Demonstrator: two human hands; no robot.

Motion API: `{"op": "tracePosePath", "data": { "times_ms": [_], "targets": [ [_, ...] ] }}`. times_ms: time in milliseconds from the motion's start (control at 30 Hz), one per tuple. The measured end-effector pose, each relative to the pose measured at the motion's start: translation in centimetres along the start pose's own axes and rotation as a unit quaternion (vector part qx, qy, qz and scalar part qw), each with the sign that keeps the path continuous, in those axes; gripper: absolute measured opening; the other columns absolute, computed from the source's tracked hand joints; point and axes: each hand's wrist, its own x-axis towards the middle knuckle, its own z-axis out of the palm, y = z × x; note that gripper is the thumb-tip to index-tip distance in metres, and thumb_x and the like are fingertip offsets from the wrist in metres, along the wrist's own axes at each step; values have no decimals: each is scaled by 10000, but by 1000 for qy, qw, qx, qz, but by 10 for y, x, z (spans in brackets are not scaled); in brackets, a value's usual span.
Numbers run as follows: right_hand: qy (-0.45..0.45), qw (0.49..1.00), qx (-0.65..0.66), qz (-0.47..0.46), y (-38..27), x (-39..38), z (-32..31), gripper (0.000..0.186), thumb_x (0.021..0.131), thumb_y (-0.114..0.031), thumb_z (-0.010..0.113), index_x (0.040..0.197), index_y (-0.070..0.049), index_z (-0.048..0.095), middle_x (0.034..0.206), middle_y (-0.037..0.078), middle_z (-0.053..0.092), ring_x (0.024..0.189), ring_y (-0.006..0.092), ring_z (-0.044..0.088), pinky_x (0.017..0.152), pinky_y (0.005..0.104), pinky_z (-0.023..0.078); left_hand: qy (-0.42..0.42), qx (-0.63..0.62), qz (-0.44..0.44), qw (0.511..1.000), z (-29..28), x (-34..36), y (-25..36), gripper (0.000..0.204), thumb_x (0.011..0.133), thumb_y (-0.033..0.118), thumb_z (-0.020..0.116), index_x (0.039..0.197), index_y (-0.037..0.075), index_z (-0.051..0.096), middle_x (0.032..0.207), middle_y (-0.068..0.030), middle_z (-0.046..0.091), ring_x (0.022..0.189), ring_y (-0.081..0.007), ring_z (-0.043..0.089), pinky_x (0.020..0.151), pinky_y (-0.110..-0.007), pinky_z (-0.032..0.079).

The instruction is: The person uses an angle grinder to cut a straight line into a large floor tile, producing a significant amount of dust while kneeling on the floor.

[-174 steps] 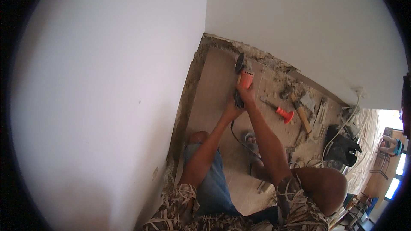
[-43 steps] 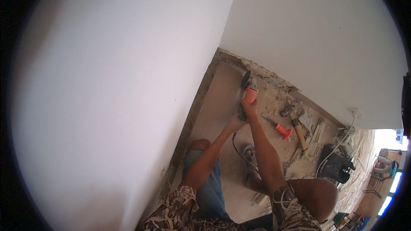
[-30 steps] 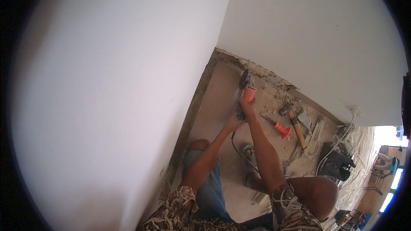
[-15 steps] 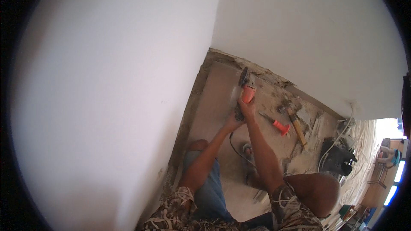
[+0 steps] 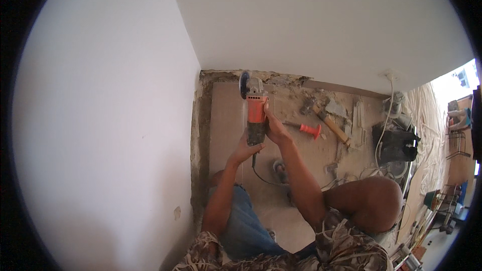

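An orange and black angle grinder (image 5: 256, 111) is held in both my hands, its dark disc (image 5: 244, 85) upright at the far end. My left hand (image 5: 245, 149) is closed round the black rear of the body, near the cord. Along its right side, my right hand (image 5: 274, 128) grips the orange housing; some fingers are hidden beneath it. Below the grinder lies a large brownish floor tile (image 5: 226, 120) with a thin pale line running along it. From the photo alone I cannot tell whether the disc touches the tile.
Right of my hands lie a chisel with a red handguard (image 5: 310, 130) and a wooden-handled hammer (image 5: 332, 126), among rubble. A black bag (image 5: 396, 143) and a white cable (image 5: 385, 130) are farther right. White walls meet at the far left corner, with broken mortar along their base.
My view has turned, so the corner and grinder appear farther left. The grinder now points more straight ahead, its top more visible. Both hands keep hold of it.
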Motion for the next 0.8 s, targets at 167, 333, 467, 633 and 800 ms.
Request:
{"op": "tracePosePath", "data": {
  "times_ms": [167,333,467,633,800],
  "targets": [
    [22,997,59,48,-10,-8,13,665,977,-536,451,1414,-39,397,1368,112,478,1233,242,478,1045,406,367,-25,8,-12,1000,0,-2,-7,614,781,200,784,1244,60,405,886,-18,565,729,-103,570,614,-274,501],
    [30,998,55,-4,3,-9,-2,603,975,-498,485,1337,-17,461,1248,125,551,1100,247,553,952,411,438,-35,-41,6,998,8,-1,-3,604,776,214,784,1231,65,417,849,-4,566,713,-92,559,606,-260,488],
    [76,991,105,42,5,-6,-5,557,972,-479,495,1257,-2,529,1158,144,599,993,255,608,887,413,480,-27,19,-33,999,9,-2,-2,567,774,244,784,1185,66,437,851,-10,569,695,-96,558,604,-263,488],
    [85,993,82,25,5,2,2,595,958,-527,486,1224,1,553,1108,146,619,945,255,622,830,403,499,1,20,47,999,21,-8,8,539,777,269,774,1143,59,440,858,-18,572,684,-99,559,590,-269,487],
    [156,988,2,11,13,15,9,679,911,-596,513,1230,2,549,1129,151,618,943,262,630,802,382,506,23,38,-8,999,19,2,-2,550,776,285,763,1147,46,434,870,-27,564,678,-103,567,572,-268,488]
  ]
}}
